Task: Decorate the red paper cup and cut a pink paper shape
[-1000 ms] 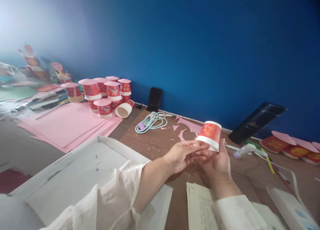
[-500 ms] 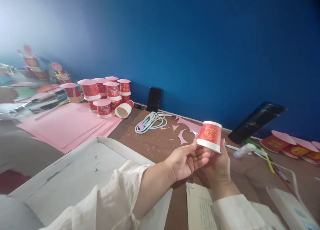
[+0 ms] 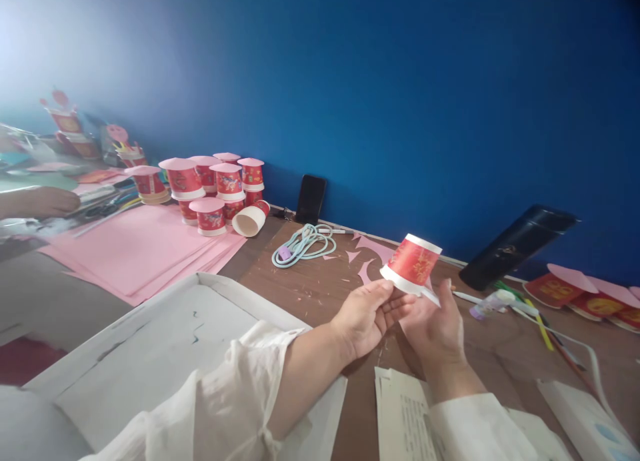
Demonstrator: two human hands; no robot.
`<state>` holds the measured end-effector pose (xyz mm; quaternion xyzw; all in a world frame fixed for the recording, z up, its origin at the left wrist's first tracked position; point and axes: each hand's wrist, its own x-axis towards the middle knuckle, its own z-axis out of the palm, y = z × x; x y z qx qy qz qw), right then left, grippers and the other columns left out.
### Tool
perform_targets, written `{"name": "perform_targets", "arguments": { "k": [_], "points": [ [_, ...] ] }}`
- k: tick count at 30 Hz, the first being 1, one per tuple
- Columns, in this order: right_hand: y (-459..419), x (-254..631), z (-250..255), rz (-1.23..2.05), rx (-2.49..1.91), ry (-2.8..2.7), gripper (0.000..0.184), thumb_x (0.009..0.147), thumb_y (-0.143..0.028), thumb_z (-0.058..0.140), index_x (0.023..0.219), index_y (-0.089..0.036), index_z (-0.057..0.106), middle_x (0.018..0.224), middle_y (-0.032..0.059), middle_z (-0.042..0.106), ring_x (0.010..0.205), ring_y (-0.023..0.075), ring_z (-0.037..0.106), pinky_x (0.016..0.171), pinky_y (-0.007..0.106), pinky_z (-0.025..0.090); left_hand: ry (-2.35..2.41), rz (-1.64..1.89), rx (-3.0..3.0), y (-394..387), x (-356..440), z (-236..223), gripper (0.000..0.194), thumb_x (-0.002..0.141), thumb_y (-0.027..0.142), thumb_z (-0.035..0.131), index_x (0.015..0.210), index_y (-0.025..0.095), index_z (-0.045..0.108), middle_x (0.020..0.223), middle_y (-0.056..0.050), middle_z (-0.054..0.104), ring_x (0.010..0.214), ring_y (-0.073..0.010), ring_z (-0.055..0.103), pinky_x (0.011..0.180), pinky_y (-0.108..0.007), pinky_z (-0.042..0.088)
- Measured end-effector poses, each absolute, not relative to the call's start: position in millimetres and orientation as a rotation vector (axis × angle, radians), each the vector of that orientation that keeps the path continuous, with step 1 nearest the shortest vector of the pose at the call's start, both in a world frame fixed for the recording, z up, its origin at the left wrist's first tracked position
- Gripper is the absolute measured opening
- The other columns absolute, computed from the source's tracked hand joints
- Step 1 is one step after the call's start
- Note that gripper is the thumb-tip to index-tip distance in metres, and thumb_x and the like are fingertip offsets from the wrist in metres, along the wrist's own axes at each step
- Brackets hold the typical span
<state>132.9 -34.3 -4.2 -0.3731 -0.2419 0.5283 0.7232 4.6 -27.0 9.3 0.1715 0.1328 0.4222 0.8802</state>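
A red paper cup (image 3: 414, 261) with gold lettering and white edges is tilted, wide rim down, above the table. My left hand (image 3: 367, 317) pinches its lower left rim, thumb on the outside and the other fingers curled below. Beside and under the cup's right side is my right hand (image 3: 437, 331), its thumb raised apart from the cup and its palm open; its fingertips are partly hidden. A thin pale flap (image 3: 431, 295) sticks out at the cup's lower right edge; whether it belongs to the cup, I cannot tell.
Red cups topped with pink discs (image 3: 229, 181) stand behind pink sheets (image 3: 135, 247). A coiled cable (image 3: 305, 247), phone (image 3: 311, 199), pink scraps (image 3: 375, 249), black flask (image 3: 517, 247) and glue tube (image 3: 493, 304) lie around. A white box lid (image 3: 140, 361) is at left; another person's hand (image 3: 53, 201) is far left.
The cup has tipped over toward the right, and its lower rim has shifted left. My right thumb has come away from it. Another person's hand has come in at far left.
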Motion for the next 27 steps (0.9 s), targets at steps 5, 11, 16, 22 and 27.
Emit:
{"name": "perform_targets", "arguments": {
  "k": [5, 11, 16, 22, 27],
  "points": [
    [-32.2, 136.5, -7.3, 1.121, -0.806, -0.505, 0.051, 0.085, -0.066, 0.053, 0.111, -0.024, 0.067, 0.118, 0.0083, 0.069, 0.105, 0.0247, 0.067, 0.087, 0.045, 0.057, 0.300, 0.944, 0.491, -24.4, 4.7, 10.8, 0.018, 0.087, 0.021, 0.066, 0.094, 0.006, 0.071, 0.091, -0.013, 0.073, 0.084, -0.0158, 0.070, 0.087, -0.027, 0.054],
    [-29.4, 149.7, -9.3, 0.874, -0.900, -0.407, 0.035, 0.074, -0.029, 0.074, 0.108, -0.025, 0.064, 0.102, 0.0030, 0.074, 0.086, 0.0118, 0.069, 0.074, 0.026, 0.057, 0.467, 1.189, 0.518, -0.3, 1.5, 9.9, 0.010, 0.087, 0.019, 0.064, 0.085, 0.011, 0.069, 0.082, -0.008, 0.071, 0.079, -0.0134, 0.069, 0.085, -0.028, 0.054],
    [-28.5, 156.3, -12.8, 0.632, -1.005, -0.481, 0.048, 0.067, -0.025, 0.077, 0.112, -0.022, 0.062, 0.092, 0.0052, 0.075, 0.074, 0.0124, 0.069, 0.066, 0.025, 0.057, 0.648, 1.305, 0.499, 24.9, -3.4, 4.6, 0.012, 0.092, 0.015, 0.055, 0.085, 0.011, 0.064, 0.074, -0.005, 0.068, 0.069, -0.0098, 0.067, 0.081, -0.027, 0.055],
    [-31.8, 157.4, -11.9, 0.221, -1.282, -0.658, 0.040, 0.075, -0.027, 0.068, 0.114, -0.018, 0.062, 0.080, 0.0017, 0.073, 0.060, 0.0126, 0.066, 0.061, 0.028, 0.057, 0.795, 1.318, 0.479, 38.2, -10.7, 0.4, 0.019, 0.094, 0.011, 0.045, 0.084, 0.011, 0.060, 0.073, -0.006, 0.068, 0.065, -0.0098, 0.067, 0.072, -0.025, 0.055],
    [-40.4, 165.4, 3.4, -0.019, -1.353, -0.753, 0.041, 0.079, -0.027, 0.061, 0.119, -0.018, 0.060, 0.084, 0.0015, 0.072, 0.061, 0.0128, 0.066, 0.061, 0.028, 0.056, 0.893, 1.272, 0.427, 41.9, -14.1, -4.5, 0.013, 0.089, 0.006, 0.048, 0.083, 0.012, 0.058, 0.071, -0.006, 0.066, 0.063, -0.0104, 0.066, 0.071, -0.024, 0.056]
  ]
}}
